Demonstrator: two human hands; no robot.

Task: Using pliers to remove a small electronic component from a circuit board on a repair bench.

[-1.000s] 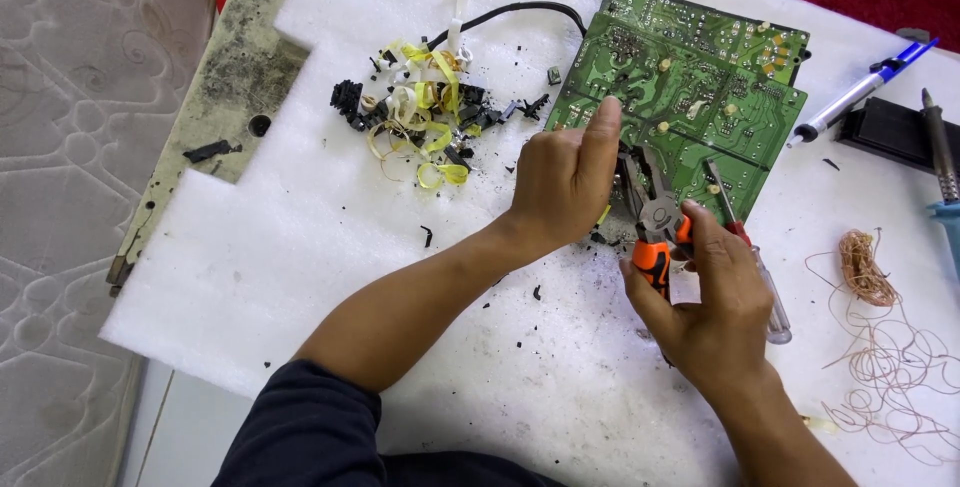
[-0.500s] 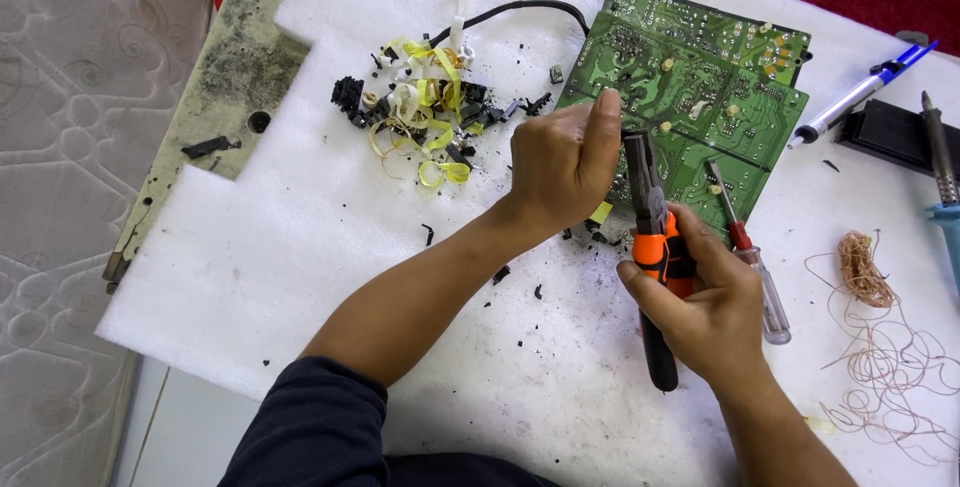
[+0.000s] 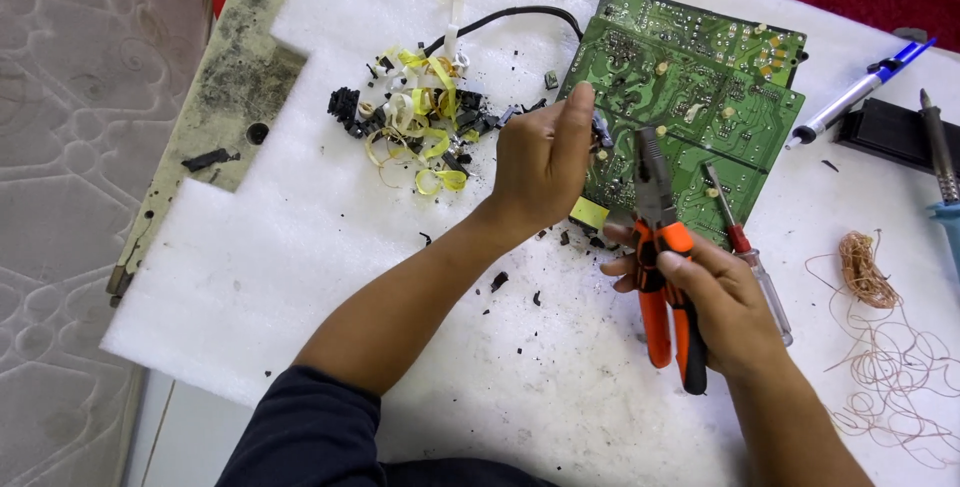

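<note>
A green circuit board (image 3: 690, 97) lies on a white foam sheet (image 3: 260, 247), solder side up. My left hand (image 3: 545, 162) pinches a small dark component between finger and thumb at the board's left edge. My right hand (image 3: 715, 297) grips orange-handled pliers (image 3: 665, 267), jaws pointing up over the board's lower part. A yellow strip sticks out below the left hand, near the board's lower corner.
A heap of yellow tape and black parts (image 3: 420, 127) lies left of the board, with a black cable (image 3: 500, 19) above it. A red-handled screwdriver (image 3: 745, 247) rests beside the pliers. Tangled copper wire (image 3: 880, 307), a blue pen (image 3: 860, 92) and a soldering iron (image 3: 940, 147) lie at right.
My left hand has lifted from flat on the board to a pinch at its left edge. The pliers have swung upright and their jaws have come off the board's lower corner.
</note>
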